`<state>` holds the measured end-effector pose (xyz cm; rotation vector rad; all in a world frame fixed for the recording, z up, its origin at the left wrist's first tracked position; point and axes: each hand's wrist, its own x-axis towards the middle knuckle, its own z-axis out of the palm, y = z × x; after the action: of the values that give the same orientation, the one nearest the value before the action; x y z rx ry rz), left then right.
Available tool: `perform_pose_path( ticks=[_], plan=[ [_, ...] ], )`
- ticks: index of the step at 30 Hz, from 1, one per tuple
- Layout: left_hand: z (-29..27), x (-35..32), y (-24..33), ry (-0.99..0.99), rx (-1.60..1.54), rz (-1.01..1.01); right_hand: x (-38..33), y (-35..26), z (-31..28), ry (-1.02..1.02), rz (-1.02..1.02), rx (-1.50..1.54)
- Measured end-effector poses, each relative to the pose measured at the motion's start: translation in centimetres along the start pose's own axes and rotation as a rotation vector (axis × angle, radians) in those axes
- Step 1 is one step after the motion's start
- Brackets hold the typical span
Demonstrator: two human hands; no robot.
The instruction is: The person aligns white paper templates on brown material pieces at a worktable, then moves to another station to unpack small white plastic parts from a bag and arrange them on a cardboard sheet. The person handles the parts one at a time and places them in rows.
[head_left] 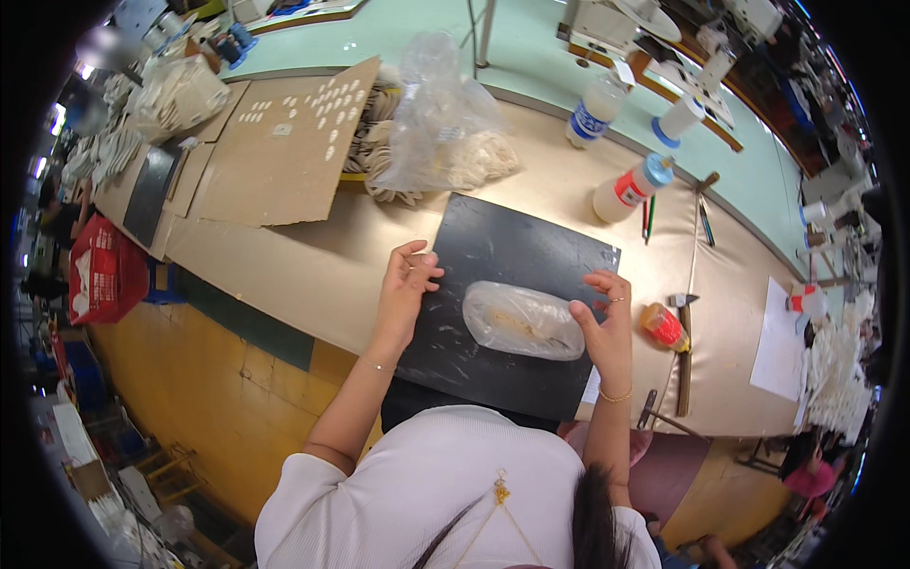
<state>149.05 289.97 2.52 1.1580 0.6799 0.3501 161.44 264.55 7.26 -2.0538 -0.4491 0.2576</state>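
"So, where is the plastic packet (524,321) seen?"

"Just right of the middle of the frame, laid lengthwise on a black board (512,228). Something yellowish is shown through its cloudy film, though what it is cannot be told."

"And how is each hand posed?"

"The left hand (410,280) is raised at the board's left edge, its fingers loosely bent and held apart. The right hand (607,318) is held at the packet's right end, thumb and fingers parted; whether the film is touched by the thumb cannot be told."

"What else is set out on the beige surface (284,270)?"

"A small red-labelled bottle (665,327) and a hammer (684,370) are placed side by side, right of centre. A blue-capped bottle (633,190) is stood toward the upper right. At upper left, a cardboard sheet (256,180) is dotted with white ovals, and beside it a large clear bag (431,123) is heaped."
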Motion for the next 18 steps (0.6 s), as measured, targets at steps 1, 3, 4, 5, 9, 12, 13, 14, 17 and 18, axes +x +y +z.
perform_pose_path(
  ticks=[1,3,4,5,9,12,13,14,17,18],
  plan=[
    [-0.9,0.4,0.4,0.030,-0.173,-0.045,0.7,-1.5,0.0,-0.015,-0.034,0.002],
    [-2.9,1.7,1.2,0.074,-0.449,-0.114,2.6,-3.8,0.7,-0.117,-0.153,-0.040],
    [-3.9,2.1,1.6,0.095,-0.586,-0.147,3.6,-5.2,1.2,-0.168,-0.213,-0.060],
    [-4.7,2.5,2.0,0.134,-0.643,-0.165,4.6,-7.1,2.0,-0.244,-0.251,-0.078],
    [-7.1,3.8,4.4,0.190,-0.985,-0.170,8.8,-11.2,6.5,-0.318,-0.581,-0.288],
    [-9.5,5.1,4.4,0.167,-1.071,0.025,12.3,-13.1,10.3,-0.138,-0.827,-0.533],
    [-10.5,6.1,3.8,0.175,-1.049,0.106,13.8,-13.8,11.5,-0.057,-0.892,-0.665],
    [-11.7,6.7,3.2,0.197,-1.025,0.187,15.2,-13.9,12.9,0.015,-0.957,-0.789],
    [-14.1,7.9,3.2,0.205,-0.932,0.336,19.9,-12.9,15.1,-0.053,-0.924,-0.729],
    [-14.5,7.7,3.8,0.194,-0.978,0.318,22.0,-10.8,15.5,-0.132,-0.873,-0.552]
  ],
)
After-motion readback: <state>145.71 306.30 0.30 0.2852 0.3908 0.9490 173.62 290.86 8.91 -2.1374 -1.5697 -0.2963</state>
